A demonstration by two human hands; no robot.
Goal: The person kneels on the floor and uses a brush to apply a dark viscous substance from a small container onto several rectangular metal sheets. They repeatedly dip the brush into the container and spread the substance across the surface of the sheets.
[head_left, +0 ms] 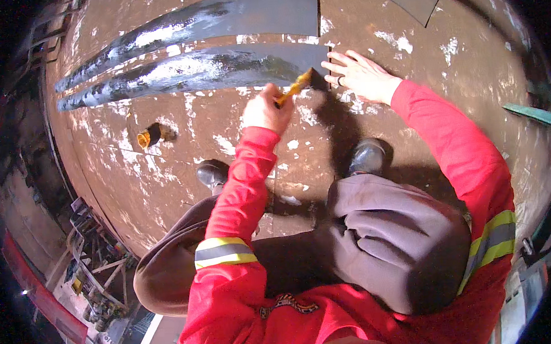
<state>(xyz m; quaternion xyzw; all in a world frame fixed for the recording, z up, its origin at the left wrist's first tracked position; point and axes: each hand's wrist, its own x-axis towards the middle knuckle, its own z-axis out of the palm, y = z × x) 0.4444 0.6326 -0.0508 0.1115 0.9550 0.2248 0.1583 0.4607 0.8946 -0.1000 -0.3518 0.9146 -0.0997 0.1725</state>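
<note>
The person's left hand (267,111) is curled round a yellow tool (293,89), gripping it with its dark tip angled up and to the right; glare and shadow make its exact kind hard to tell. The right hand (363,76) grips nothing – it lies spread, palm down, a dark ring (340,81) on one finger, its fingertips at the right end of the nearer grey strip (222,68). The tool's tip is near that same end, by the lower edge, though whether it touches the strip cannot be told. Beyond lies the farther grey strip (268,15), roughly alongside with a narrow gap between; both are long, smeared with black and glossy with white glare toward the left. They rest on a brown surface (184,200) mottled with pale patches. A small orange and black object (148,137) sits below the strips' left half, well apart from the hands, and a grey piece (412,0) lies at the upper right – two dark shoes (367,157) are planted nearer the person, below the hands
</note>
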